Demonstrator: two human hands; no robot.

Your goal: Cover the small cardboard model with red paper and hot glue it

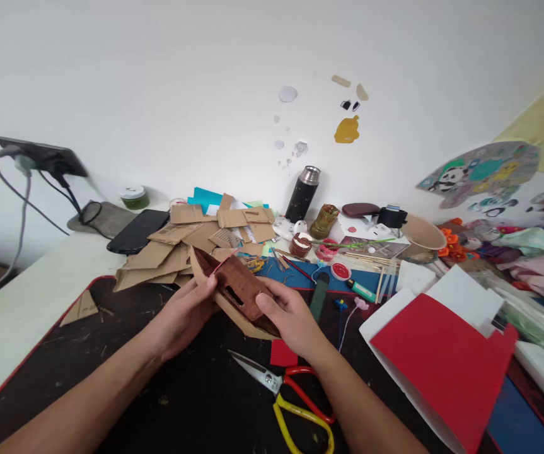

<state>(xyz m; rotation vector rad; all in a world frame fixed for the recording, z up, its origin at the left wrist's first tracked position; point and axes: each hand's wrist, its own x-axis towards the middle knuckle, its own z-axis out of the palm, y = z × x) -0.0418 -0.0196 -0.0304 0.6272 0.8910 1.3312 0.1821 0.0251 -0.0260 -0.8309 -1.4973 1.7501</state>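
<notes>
Between my two hands is a brown-painted cardboard piece (248, 280), boat-like in outline, with bare cardboard edges and a dark slot in its middle. My left hand (189, 315) grips its left end, thumb on top. My right hand (293, 318) pinches the right end, with the thumb pressed on the brown face. The fingers beneath the piece are mostly hidden. Below it on the black mat (181, 403) lies a pair of scissors (276, 384) with one red and one yellow handle, blades spread. A small red corrugated piece (283, 353) sits by my right hand.
Cardboard scraps (158, 252) are heaped behind my left hand, beside a black phone (138, 231). A black thermos (302, 194), paint pots (340, 271) and a green utility knife (319, 295) stand or lie farther back. Red paper (442, 359) covers the right side.
</notes>
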